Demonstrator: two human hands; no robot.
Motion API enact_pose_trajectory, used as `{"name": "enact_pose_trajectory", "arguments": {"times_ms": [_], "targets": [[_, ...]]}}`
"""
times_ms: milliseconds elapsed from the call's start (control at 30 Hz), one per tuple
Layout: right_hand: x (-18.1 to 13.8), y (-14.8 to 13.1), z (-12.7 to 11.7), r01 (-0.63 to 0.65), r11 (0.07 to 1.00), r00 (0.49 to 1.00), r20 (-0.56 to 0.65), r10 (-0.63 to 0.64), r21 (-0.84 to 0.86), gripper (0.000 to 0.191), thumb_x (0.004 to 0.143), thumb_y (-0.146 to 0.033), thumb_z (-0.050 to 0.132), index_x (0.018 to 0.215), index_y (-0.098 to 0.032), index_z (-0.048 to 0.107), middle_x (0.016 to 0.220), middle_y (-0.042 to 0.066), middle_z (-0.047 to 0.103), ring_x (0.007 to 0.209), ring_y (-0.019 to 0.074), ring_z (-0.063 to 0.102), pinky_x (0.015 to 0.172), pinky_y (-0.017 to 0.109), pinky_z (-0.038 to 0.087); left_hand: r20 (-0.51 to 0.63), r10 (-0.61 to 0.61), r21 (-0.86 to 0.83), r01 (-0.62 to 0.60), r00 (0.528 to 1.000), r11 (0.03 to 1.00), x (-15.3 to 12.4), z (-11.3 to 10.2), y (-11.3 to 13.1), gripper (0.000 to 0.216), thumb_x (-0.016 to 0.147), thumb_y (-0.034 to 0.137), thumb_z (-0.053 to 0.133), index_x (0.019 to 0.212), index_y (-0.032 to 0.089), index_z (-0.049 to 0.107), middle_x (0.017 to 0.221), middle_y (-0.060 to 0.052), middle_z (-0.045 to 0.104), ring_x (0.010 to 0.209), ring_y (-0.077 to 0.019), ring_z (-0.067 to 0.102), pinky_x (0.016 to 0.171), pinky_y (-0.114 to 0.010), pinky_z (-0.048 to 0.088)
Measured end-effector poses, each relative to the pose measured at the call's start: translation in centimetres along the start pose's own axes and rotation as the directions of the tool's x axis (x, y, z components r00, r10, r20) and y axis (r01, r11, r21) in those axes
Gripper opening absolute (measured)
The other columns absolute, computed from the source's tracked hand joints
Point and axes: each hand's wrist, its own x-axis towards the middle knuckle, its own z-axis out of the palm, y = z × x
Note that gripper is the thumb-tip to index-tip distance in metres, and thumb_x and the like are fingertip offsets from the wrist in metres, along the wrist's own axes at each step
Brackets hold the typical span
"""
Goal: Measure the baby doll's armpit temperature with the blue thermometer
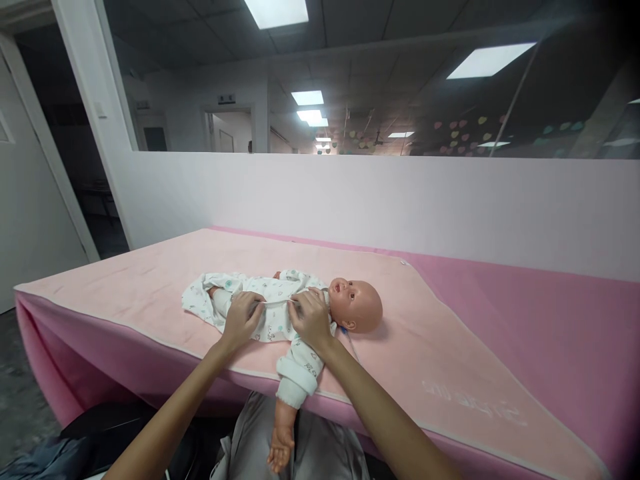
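Note:
A baby doll [356, 307] lies on its back, its head toward the right. It wears a white printed baby garment [277, 327] with loose cloth around the legs. My left hand [243, 317] is over the doll's belly, fingers pinching one end of a thin white tie [277, 303]. At the chest, my right hand [311, 316] pinches the other end, and the tie looks stretched between both hands. One doll arm [283, 433], its sleeve cuff folded back, hangs over the table's near edge.
A peach pad [425, 360] lies over a pink cover [550, 320] on the table. A thin cord with a blue part [344, 330] shows beside the doll's neck. Behind stands a white wall [400, 207] below a window. At left is a doorway [85, 153].

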Motion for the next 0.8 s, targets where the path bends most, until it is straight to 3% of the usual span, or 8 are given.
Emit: {"name": "enact_pose_trajectory", "arguments": {"times_ms": [333,600,800], "targets": [[-0.01,0.08,0.03,0.001,1.0,1.0,0.007,-0.001,-0.008,0.012,0.082,-0.021,0.046,0.072,-0.019,0.051,0.069,0.0,0.06,0.068,0.0127,0.052,0.089,0.033,0.034,-0.028,-0.06,-0.016,0.06,0.998,0.998,-0.1,0.12,-0.12,0.023,0.085,0.036,0.039,0.084,0.021,0.057,0.082,-0.003,0.062,0.081,-0.0186,0.055,0.077,-0.034,0.041],[-0.05,0.11,-0.01,-0.006,1.0,1.0,0.012,0.006,-0.024,0.01,0.082,-0.02,0.047,0.074,-0.019,0.052,0.07,0.0,0.06,0.069,0.0128,0.053,0.089,0.032,0.034,0.044,0.029,0.029,-0.03,0.999,0.999,-0.07,-0.06,0.2,0.021,0.076,0.03,0.05,0.094,0.021,0.057,0.094,-0.004,0.063,0.091,-0.0211,0.054,0.083,-0.036,0.041],[-0.01,0.01,0.03,-0.009,0.999,1.0,0.008,0.01,-0.032,0.011,0.082,-0.02,0.046,0.072,-0.02,0.052,0.07,0.0,0.06,0.068,0.0128,0.053,0.09,0.033,0.034,0.019,0.007,0.031,-0.008,1.0,0.999,-0.08,0.08,0.06,0.021,0.079,0.029,0.047,0.094,0.021,0.058,0.094,-0.004,0.063,0.092,-0.0211,0.054,0.082,-0.036,0.042]]}}
